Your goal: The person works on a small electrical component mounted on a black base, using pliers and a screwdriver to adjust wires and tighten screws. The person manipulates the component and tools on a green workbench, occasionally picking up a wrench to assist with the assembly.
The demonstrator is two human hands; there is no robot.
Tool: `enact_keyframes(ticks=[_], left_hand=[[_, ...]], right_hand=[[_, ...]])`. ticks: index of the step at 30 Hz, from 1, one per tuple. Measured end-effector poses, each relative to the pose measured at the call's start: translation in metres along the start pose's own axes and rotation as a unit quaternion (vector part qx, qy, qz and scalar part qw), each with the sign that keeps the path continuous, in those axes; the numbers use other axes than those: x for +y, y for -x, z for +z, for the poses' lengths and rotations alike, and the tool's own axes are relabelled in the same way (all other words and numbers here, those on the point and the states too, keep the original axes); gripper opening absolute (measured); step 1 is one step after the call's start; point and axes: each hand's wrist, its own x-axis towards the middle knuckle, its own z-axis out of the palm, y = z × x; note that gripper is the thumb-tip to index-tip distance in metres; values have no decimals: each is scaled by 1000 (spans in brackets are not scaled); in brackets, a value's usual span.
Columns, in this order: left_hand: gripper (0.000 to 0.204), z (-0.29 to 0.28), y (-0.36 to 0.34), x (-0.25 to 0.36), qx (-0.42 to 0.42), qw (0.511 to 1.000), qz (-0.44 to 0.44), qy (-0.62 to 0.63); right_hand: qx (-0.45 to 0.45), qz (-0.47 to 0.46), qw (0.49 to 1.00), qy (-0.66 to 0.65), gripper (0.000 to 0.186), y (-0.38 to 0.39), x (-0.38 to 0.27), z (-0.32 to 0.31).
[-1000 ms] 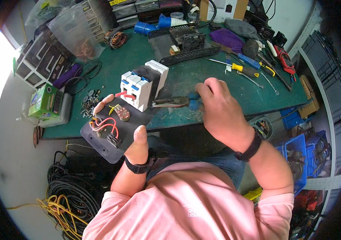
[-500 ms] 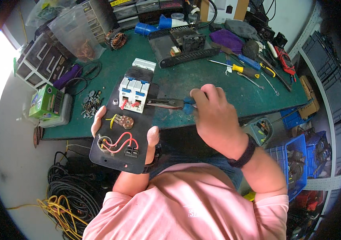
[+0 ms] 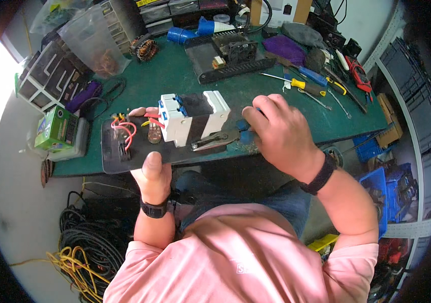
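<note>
My left hand [image 3: 152, 174] grips a black mounting panel [image 3: 111, 160] from below, thumb on the near edge and fingertips at the far edge. A white circuit breaker [image 3: 175, 129] with blue switches and a black middle section sits on the panel's right part. Short red wires enter the breaker's left side. A round brown potentiometer [image 3: 154, 133] is beside it, and looped red wires [image 3: 131, 130] rise from the panel's left end. My right hand [image 3: 289, 139] is closed round the blue handles of pliers [image 3: 218, 141]. Their jaws point left, close to the breaker's near side; contact cannot be made out.
The green workbench [image 3: 316, 118] carries an open black metal case [image 3: 225, 58] at the back. A yellow-handled screwdriver [image 3: 306, 87], spanners and a red meter [image 3: 359, 76] lie to the right. At the left stand a green box [image 3: 57, 127] and a parts organiser [image 3: 49, 78]. Coiled cables [image 3: 86, 230] lie below.
The panel has turned clockwise and tilted, so the breaker now faces left and shows its near side. My right hand has moved slightly right with the pliers.
</note>
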Motion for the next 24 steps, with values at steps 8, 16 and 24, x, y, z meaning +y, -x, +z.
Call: enact_keyframes(ticks=[8, 16, 24], left_hand=[[88, -4, 5, -11, -1, 1000, 4, 0], [90, 3, 8, -21, 103, 991, 85, 3], [95, 12, 12, -19, 107, 958, 195, -179]], right_hand=[[-30, 34, 999, -11, 19, -2, 3, -7], [-47, 123, 989, -60, 21, 11, -5, 3], [-32, 124, 988, -86, 22, 4, -15, 8]])
